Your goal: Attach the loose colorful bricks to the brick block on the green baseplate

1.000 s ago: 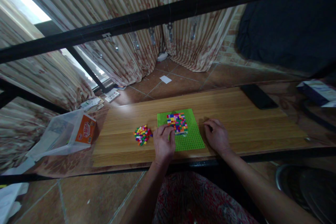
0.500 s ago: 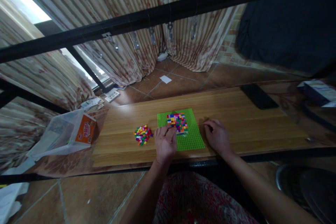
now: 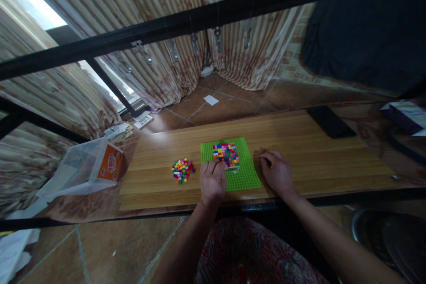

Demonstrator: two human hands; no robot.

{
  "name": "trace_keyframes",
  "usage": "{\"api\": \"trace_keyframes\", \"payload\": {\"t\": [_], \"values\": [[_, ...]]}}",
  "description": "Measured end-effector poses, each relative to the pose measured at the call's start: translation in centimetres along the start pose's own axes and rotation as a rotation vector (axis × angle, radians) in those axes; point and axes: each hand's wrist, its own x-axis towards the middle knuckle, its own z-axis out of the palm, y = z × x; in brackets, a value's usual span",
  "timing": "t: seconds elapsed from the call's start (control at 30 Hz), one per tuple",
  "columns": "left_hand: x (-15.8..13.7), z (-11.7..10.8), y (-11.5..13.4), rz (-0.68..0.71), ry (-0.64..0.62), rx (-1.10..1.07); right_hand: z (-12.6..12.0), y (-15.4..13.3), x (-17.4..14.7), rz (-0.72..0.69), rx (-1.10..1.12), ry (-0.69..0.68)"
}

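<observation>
A green studded baseplate (image 3: 246, 173) lies on the wooden board, bearing a tight patch of small multicoloured bricks (image 3: 229, 153). My left hand (image 3: 213, 182) covers the plate's near left part. Its fingers are bent and closed at the patch's lower left edge; whatever is under the fingertips is hidden. Just left of that hand sits a loose heap of small coloured bricks (image 3: 182, 170). My right hand (image 3: 277, 173) rests on the board beside the plate's right edge, fingers curled in, with no object showing in it.
A black phone (image 3: 331, 122) lies at the board's (image 3: 149, 195) far right. To the left stands a clear plastic bin (image 3: 76, 168) with an orange label. A dark metal bar (image 3: 159, 31) crosses in front of the curtains. A box (image 3: 406, 117) sits at the right edge.
My left hand's fingers have shifted slightly at the edge of the brick patch. The right hand keeps its place and its curl. The whole view has moved a little.
</observation>
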Motion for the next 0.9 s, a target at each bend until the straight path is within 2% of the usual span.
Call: {"api": "trace_keyframes", "payload": {"t": [0.23,0.47,0.67,0.8,0.9], "values": [[-0.1,0.3,-0.2,0.048,0.023,0.006,0.1,0.1,0.0,-0.011,-0.012,0.004],[-0.1,0.4,0.1,0.027,0.064,0.024,0.0,0.1,0.1,-0.015,-0.019,-0.005],[0.4,-0.4,0.5,-0.001,-0.037,0.036,0.1,0.2,0.1,-0.033,-0.024,0.008],[-1.0,-1.7,0.4,-0.078,-0.058,0.007,0.2,0.4,0.1,-0.055,-0.023,0.022],[-2.9,-2.8,-0.7,-0.181,-0.044,0.073,0.3,0.8,0.0,-0.058,-0.022,0.028]]}}
